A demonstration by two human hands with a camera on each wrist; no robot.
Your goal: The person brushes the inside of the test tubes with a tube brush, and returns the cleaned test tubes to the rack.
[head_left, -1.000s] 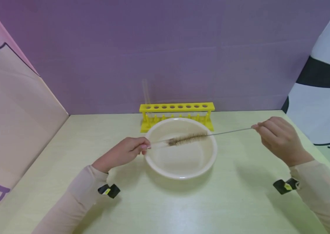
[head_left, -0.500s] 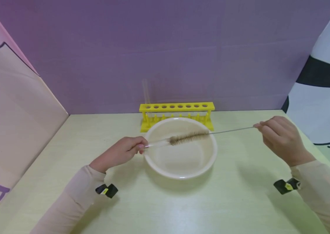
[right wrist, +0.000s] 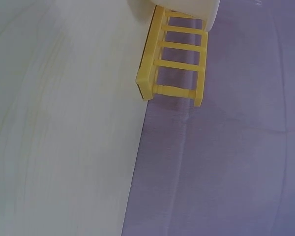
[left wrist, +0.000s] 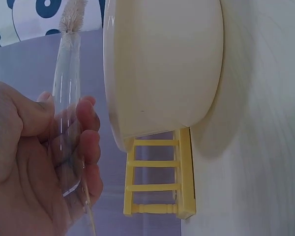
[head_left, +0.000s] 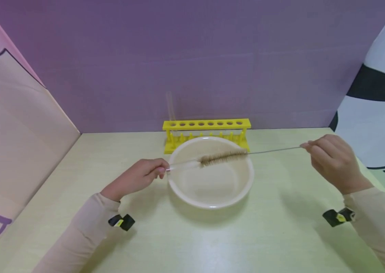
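My left hand (head_left: 141,175) grips a clear glass test tube (left wrist: 67,73) near its closed end. The tube lies nearly level over the left part of a cream basin (head_left: 211,204). At the tube's mouth is the tip of a test tube brush (head_left: 224,157) with tan bristles; most of the bristles show outside the glass. My right hand (head_left: 333,163) pinches the end of the brush's thin wire handle, to the right of the basin. In the right wrist view neither the right hand nor the brush shows.
Behind the basin stands a yellow test tube rack (head_left: 207,124), its lower front partly hidden by the rim. Another clear tube (head_left: 170,106) stands upright at the rack's left end. A purple backdrop (head_left: 192,64) rises along the table's (head_left: 209,242) far edge.
My hands have drawn slightly apart, the left one moving left with the tube and the right one moving right with the brush. More of the bristles appear outside the tube.
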